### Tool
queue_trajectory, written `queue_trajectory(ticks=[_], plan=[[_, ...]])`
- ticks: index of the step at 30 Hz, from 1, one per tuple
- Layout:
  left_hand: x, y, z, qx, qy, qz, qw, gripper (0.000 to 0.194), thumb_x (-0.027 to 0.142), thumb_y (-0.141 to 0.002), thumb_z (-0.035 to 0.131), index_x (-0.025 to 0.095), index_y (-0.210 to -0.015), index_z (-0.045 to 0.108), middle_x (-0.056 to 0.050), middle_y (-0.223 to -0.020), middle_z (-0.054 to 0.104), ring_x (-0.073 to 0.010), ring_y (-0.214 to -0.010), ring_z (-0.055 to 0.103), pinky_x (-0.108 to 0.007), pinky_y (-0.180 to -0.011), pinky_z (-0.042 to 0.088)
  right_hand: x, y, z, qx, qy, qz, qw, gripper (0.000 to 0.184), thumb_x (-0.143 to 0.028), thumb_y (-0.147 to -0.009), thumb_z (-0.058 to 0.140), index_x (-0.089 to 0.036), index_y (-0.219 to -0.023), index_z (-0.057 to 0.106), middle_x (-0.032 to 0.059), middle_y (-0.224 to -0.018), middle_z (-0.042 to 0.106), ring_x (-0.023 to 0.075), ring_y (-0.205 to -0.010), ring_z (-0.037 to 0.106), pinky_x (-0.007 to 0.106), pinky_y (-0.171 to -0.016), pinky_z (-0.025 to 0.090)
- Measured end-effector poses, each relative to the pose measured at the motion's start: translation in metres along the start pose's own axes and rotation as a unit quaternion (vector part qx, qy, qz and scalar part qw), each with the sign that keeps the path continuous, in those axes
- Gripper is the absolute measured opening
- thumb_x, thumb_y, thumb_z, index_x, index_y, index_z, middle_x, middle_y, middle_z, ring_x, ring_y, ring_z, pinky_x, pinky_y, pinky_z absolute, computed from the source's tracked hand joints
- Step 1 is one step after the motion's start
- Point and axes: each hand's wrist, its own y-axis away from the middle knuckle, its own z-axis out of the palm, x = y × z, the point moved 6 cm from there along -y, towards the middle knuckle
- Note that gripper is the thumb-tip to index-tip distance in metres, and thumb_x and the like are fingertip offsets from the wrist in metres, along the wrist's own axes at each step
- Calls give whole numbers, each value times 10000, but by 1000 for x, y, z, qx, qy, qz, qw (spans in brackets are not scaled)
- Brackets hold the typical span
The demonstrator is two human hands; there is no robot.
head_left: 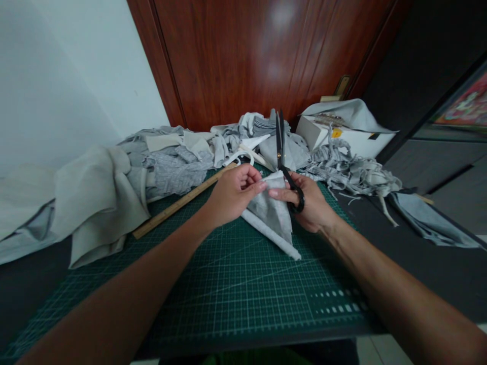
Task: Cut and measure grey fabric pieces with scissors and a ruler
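Observation:
A small piece of light grey fabric [271,213] hangs between my two hands over a green cutting mat [228,294]. My left hand [239,192] pinches its upper left edge between thumb and fingers. In my right hand [310,200] are black-handled scissors [280,144], their blades pointing away from me and nearly closed. The right thumb also presses on the fabric's upper right edge. A pale rolled strip [272,235] runs along the fabric's lower side, slanting down to the right. Whether it is joined to the fabric I cannot tell.
A wooden ruler [186,200] lies slanted on the mat's left. Grey fabric pieces [178,162] are heaped along the back, with a large pale cloth [95,192] at left. At right are a white box [365,144], tangled scraps [357,172] and folded grey cloth [429,218].

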Motion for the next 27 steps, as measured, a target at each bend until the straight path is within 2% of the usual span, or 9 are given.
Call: queue_trajectory(ticks=[2,5,8,12,14,16,18,23,27], plan=[[-1,-1,-3,21,34,-15,999,169,307,-881,708,181,-829,610,21,-731,593,-106,-642,516,-249,-602,383,-1,1,1,-12,-3,6,1000,589,-247,-452,1052,-192,-937,723,-32,-769,740,171,-687,674,327,-717,558],[-5,0,-3,50,89,-43,994,215,362,-913,665,197,-797,588,49,-647,487,-98,-568,408,-251,-540,308,-4,0,-2,12,-2,6,1000,578,-249,-487,1035,-195,-970,723,-41,-759,733,150,-642,645,291,-648,534],[-7,2,-1,75,141,-78,984,223,386,-872,722,202,-856,596,42,-690,541,-106,-607,471,-246,-565,362,-9,-1,-4,35,-2,0,999,573,-236,-478,1032,-187,-959,723,-46,-721,716,133,-614,621,253,-592,499],[-7,5,8,0,160,-151,976,428,359,-690,907,180,-971,639,-12,-860,686,-138,-730,614,-260,-632,450,-19,-3,-7,29,16,-2,999,589,-200,-445,1036,-190,-951,733,-53,-684,703,123,-569,595,243,-550,484],[-8,7,9,-36,134,-171,975,389,372,-695,905,167,-919,662,-11,-803,666,-131,-679,593,-261,-600,433,-23,-4,-9,6,29,6,1000,586,-188,-441,1036,-186,-946,739,-48,-699,705,128,-580,602,249,-558,493],[-10,6,5,-36,117,-169,978,301,392,-757,851,171,-850,670,7,-718,618,-111,-602,535,-258,-555,394,-26,-4,-10,-21,41,16,999,578,-182,-442,1037,-184,-939,741,-42,-725,708,138,-617,621,255,-582,501],[-12,4,-1,-5,116,-151,982,235,380,-792,804,180,-838,688,13,-690,599,-105,-577,505,-255,-538,376,-27,-5,-11,-40,54,28,997,576,-182,-447,1039,-188,-940,743,-42,-735,704,142,-630,622,256,-583,489],[-15,-1,-8,72,115,-106,985,209,382,-841,737,197,-765,674,-7,-686,624,-143,-650,576,-269,-593,446,-30,-6,-13,-39,78,33,996,575,-182,-453,1045,-193,-955,765,-36,-747,715,132,-630,607,249,-579,461],[-9,-1,-6,57,114,-112,986,232,418,-882,689,200,-803,683,-4,-713,650,-152,-675,609,-276,-627,475,-35,-13,-15,-9,67,10,998,550,-226,-474,1041,-192,-954,773,-31,-745,700,144,-635,601,270,-579,465]])
